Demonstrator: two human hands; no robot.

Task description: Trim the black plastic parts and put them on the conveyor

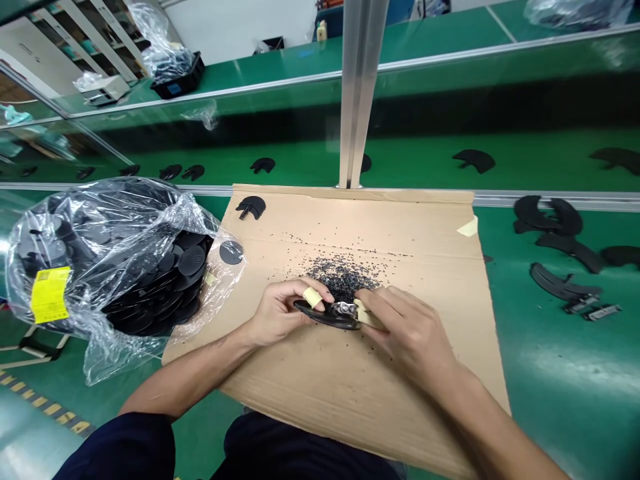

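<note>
My left hand (283, 310) grips a flat black plastic disc (327, 317) by its left edge, one fingertip wrapped in tan tape. My right hand (407, 327) is closed round a small metal tool (345, 309) whose tip rests on the disc's rim. Both hands hover over a sheet of brown cardboard (400, 233). Just beyond them lies a pile of fine black shavings (343, 273).
A clear plastic bag (110, 260) full of black discs sits at left, with a yellow label. One disc (231, 252) and one trimmed part (251, 207) lie on the cardboard. More black parts (555, 220) lie on the green bench at right and on the belt behind. An aluminium post (357, 93) stands ahead.
</note>
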